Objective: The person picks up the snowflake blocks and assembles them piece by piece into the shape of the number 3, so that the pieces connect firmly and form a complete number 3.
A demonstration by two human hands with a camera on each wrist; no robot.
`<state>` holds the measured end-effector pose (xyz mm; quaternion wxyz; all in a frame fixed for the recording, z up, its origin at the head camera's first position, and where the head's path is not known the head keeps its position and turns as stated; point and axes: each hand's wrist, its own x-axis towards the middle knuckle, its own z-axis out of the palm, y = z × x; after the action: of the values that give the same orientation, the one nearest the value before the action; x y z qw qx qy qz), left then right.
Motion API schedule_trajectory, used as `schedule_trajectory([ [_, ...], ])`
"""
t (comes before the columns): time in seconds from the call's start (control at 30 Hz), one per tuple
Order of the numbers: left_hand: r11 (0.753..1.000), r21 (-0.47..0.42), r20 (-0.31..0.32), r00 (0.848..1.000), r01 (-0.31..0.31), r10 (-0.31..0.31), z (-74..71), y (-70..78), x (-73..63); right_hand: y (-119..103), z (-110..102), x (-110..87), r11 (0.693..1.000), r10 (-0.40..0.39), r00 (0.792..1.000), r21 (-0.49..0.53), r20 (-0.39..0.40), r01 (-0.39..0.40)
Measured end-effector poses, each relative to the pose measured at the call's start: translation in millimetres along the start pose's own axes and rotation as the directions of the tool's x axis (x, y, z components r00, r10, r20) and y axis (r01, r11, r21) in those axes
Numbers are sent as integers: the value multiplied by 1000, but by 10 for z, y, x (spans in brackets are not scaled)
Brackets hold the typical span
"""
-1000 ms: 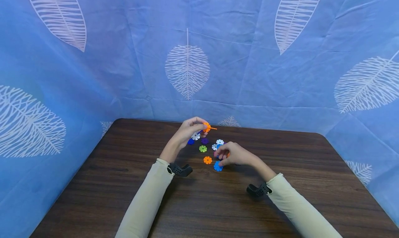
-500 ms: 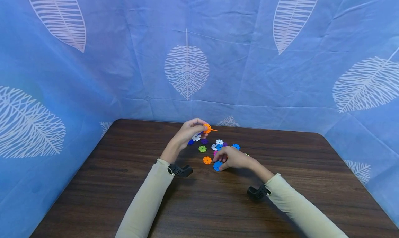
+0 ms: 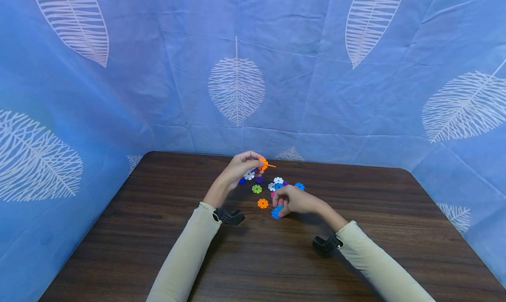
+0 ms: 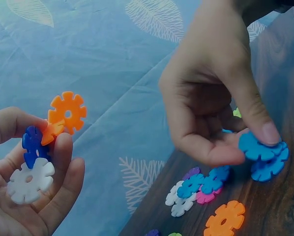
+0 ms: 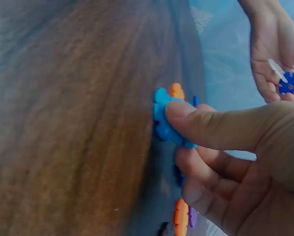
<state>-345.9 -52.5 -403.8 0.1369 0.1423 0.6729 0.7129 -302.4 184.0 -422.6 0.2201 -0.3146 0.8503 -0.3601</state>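
My left hand (image 3: 237,168) is raised over the far part of the table and pinches a small chain of snowflake discs. The chain has an orange disc (image 4: 77,109) at its tip, a second orange disc (image 4: 52,132), a dark blue disc (image 4: 32,143) and a white disc (image 4: 38,186) by the palm. Lower and to the right, my right hand (image 3: 297,199) pinches a light blue snowflake disc (image 4: 250,147) between thumb and fingers. Another light blue disc (image 4: 271,169) lies partly beneath it; whether the two are joined I cannot tell.
On the brown table (image 3: 221,267) lie an orange disc (image 3: 259,204), a green disc (image 3: 254,189), a purple disc (image 3: 259,179) and a white disc (image 3: 278,179). Several blue and pink discs cluster beside the right hand. A leaf-patterned blue cloth (image 3: 296,95) hangs behind the table.
My right hand has shifted slightly, and the light blue disc at its fingertips now looks tilted. A blue disc behind that hand has come into view. The left hand is almost still.
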Motion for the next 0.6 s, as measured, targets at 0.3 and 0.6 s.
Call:
schedule_trajectory([
  [0.3,1000,-11,-12,1000,26,-26,3,9,-3,13,-140,27,998,-14,999,60,-41,17],
  [0.6,1000,2,-15,1000,26,-26,-4,27,-6,-169,-325,14,998,22,977,69,-214,-7],
])
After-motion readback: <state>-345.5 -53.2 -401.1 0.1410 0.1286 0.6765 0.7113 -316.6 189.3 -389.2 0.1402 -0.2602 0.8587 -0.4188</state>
